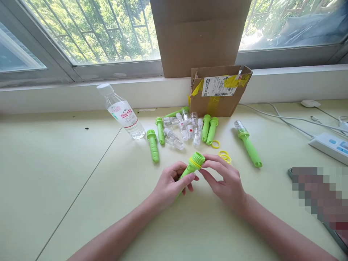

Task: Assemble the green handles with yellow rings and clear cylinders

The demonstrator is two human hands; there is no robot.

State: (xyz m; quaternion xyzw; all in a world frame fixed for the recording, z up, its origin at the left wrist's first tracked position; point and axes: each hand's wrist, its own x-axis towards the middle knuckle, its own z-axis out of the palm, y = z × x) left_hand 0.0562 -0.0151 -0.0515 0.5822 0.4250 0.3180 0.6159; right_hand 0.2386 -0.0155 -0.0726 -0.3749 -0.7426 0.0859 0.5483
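Note:
My left hand [174, 181] is wrapped round a green plastic handle [197, 158], tilted with its wide threaded mouth up and to the right. A yellow rubber ring [194, 164] sits around its neck, below the threads. The fingertips of my right hand [225, 179] pinch at the right side of the neck, at the ring. Past my hands lie loose yellow rings [224, 156] and several more green handles [153, 146]. Clear plastic tubes [174, 139], some with white ends, lie in a heap among them. To the right is a green handle with a clear ribbed cap [248, 144] on it.
A water bottle [123, 114] stands at the back left. An open cardboard box [217, 103] is against the wall under the window. White cables and a power strip [330, 146] lie at the right, with a partly blurred-out dark-edged object [335, 235] nearer me.

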